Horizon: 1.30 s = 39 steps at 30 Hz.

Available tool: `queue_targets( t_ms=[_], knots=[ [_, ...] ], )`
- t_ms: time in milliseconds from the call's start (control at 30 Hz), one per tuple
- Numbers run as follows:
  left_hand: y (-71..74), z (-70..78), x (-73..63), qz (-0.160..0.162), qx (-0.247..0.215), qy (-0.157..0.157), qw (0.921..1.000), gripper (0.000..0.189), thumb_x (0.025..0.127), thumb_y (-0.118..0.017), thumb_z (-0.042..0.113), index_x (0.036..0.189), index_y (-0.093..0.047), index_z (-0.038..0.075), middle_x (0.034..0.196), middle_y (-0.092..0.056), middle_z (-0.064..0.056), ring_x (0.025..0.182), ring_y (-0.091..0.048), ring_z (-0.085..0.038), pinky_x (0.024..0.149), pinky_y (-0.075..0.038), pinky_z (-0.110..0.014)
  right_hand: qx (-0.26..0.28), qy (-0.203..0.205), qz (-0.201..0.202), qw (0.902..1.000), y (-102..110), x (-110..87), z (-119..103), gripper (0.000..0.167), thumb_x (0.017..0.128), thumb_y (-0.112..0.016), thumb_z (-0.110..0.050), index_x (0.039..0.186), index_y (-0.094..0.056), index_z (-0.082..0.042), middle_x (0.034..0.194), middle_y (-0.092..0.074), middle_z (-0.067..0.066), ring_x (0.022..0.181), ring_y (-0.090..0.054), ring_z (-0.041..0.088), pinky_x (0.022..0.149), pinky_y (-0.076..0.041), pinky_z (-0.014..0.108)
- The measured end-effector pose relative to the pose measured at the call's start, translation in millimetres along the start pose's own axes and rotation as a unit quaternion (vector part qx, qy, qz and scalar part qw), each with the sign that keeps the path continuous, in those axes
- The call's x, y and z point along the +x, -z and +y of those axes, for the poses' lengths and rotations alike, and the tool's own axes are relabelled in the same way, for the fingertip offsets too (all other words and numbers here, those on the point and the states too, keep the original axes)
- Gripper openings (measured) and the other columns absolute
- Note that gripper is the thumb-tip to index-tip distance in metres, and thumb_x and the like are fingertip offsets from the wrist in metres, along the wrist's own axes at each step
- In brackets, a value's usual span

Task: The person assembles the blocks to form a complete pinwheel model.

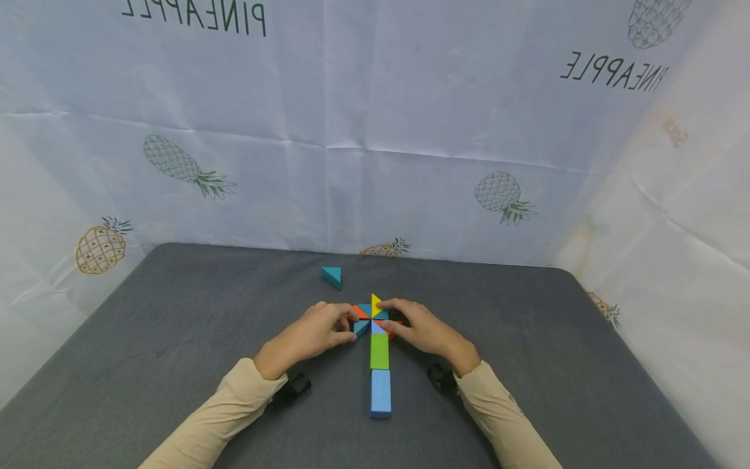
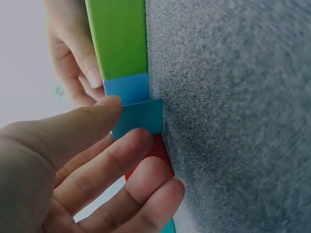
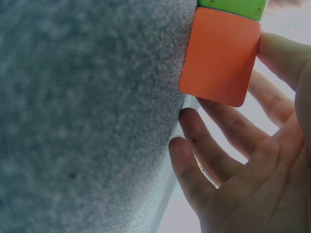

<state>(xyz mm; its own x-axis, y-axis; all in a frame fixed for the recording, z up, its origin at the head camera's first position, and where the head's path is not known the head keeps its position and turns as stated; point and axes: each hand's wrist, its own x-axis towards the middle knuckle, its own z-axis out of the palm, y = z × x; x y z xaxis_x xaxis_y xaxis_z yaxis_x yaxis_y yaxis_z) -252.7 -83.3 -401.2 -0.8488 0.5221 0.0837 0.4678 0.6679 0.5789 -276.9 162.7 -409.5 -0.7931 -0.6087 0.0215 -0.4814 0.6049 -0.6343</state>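
Triangular wooden blocks lie in a pinwheel on the table. At its left side my left hand (image 1: 316, 331) pinches a teal triangular block (image 2: 138, 117) between thumb and index finger. My right hand (image 1: 424, 331) is at the right side, its thumb on an orange-red triangular block (image 3: 219, 56) and its index fingertip against the yellow triangular block (image 1: 375, 306). The right hand's other fingers extend loosely in the right wrist view. A small blue triangle (image 1: 375, 328) meets the green block (image 1: 379, 350), below which a blue rectangular block (image 1: 380, 392) continues the line.
One loose teal triangular block (image 1: 333, 276) lies beyond the pinwheel, to the left. The dark grey tabletop (image 1: 498, 417) ends at a white cloth (image 1: 410, 98) printed with pineapples, which hangs behind and at the sides.
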Motion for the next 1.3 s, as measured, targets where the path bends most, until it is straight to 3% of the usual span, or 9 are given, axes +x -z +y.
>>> queue_targets(
  t_ms=[467,1300],
  knots=[
    [-2.2,2.0,-0.8,0.022,0.008,-0.014,0.9996,0.025,0.087,-0.076,0.013,0.108,-0.066,0.003,0.079,-0.071,0.000,0.066,-0.059,-0.005,0.060,-0.047,-0.018,0.005,0.009,-0.001,0.9999,-0.2,-0.3,0.6,0.042,0.103,-0.055,-0.023,0.142,-0.051,-0.007,0.142,-0.055,0.012,0.127,-0.056,0.028,0.103,-0.047,0.048],
    [-0.8,0.1,-0.5,0.026,0.000,-0.027,0.9993,0.026,0.089,-0.074,0.012,0.114,-0.068,0.005,0.076,-0.069,0.001,0.061,-0.055,-0.002,0.056,-0.045,-0.018,0.001,0.006,-0.002,1.0000,-0.1,-0.1,0.6,0.042,0.103,-0.055,-0.024,0.142,-0.052,-0.008,0.142,-0.055,0.011,0.127,-0.055,0.029,0.103,-0.047,0.048]
  ],
)
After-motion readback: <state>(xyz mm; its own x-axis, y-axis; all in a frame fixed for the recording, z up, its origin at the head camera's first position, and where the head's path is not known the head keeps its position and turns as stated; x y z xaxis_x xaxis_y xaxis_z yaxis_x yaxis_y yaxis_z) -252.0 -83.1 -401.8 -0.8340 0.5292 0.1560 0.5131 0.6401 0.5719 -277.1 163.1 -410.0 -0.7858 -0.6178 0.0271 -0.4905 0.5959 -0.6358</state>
